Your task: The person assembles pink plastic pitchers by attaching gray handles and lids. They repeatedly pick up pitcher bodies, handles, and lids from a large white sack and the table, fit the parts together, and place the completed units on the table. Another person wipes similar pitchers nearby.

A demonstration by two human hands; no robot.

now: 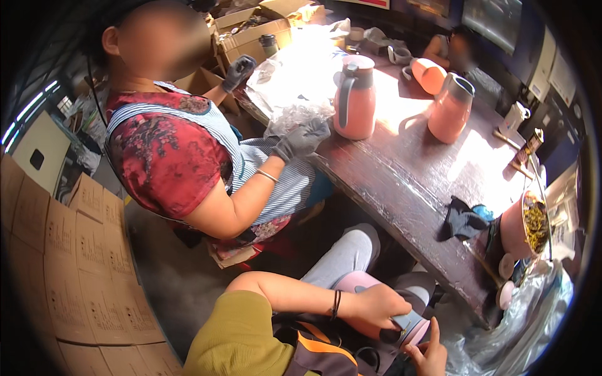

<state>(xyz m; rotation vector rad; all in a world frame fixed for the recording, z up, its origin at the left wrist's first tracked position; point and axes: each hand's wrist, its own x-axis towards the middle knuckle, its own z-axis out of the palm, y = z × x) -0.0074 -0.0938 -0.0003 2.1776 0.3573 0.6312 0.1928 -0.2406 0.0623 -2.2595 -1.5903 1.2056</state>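
Observation:
A pink vacuum jug [353, 283] with a grey collar lies tilted across my lap. Its neck points toward the lower right. My left hand [376, 308] is closed on the jug near its grey collar and handle, with the fingers partly hidden. At the jug's end, my right hand [429, 354] has its thumb and index finger on either side of the pink lid [416, 333]. The index finger is stretched out along the rim, and the other fingers are curled. Part of the jug's body is hidden behind my left forearm.
On the dark wooden table [401, 207] stand a pink jug with a handle [355, 103] and another pink jug [451, 109]. A gloved co-worker [182, 150] sits at left. A dark cloth [464, 219], a pink bucket [517, 229], clear plastic bags [520, 319] and stacked cartons [69, 269] surround me.

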